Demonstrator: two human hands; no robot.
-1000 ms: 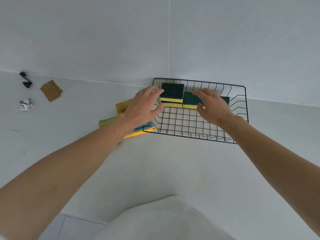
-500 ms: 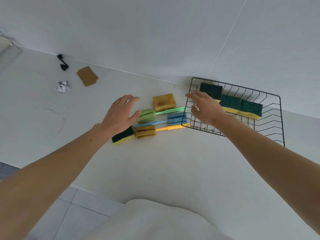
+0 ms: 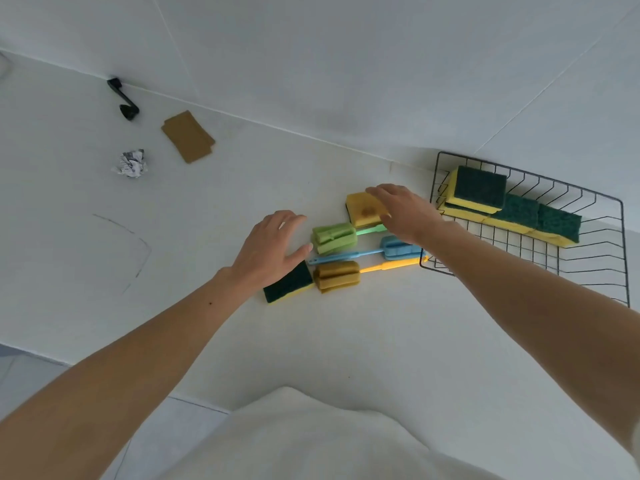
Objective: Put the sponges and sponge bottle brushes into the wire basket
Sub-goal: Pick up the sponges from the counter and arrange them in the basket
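Observation:
The black wire basket (image 3: 588, 271) lies at the right on the white counter, with several green-and-yellow sponges (image 3: 509, 209) along its far side. Left of it lie a yellow sponge (image 3: 362, 211), a green bottle brush (image 3: 334, 237), a blue bottle brush (image 3: 398, 249), a yellow-handled bottle brush (image 3: 337, 275) and a green-topped sponge (image 3: 289, 284). My right hand (image 3: 403, 211) hovers open over the yellow sponge, fingers on its right edge. My left hand (image 3: 268, 247) is spread open over the green-topped sponge, covering its far end.
Far left on the counter sit a crumpled paper ball (image 3: 131, 163), brown cardboard pieces (image 3: 188, 136) and a black hook-shaped part (image 3: 124, 100) by the wall. A white wall rises behind. The counter's near edge runs at lower left.
My right hand left the basket and moved left onto the yellow sponge. My left hand shifted slightly right and down onto the green-topped sponge. The view swung left.

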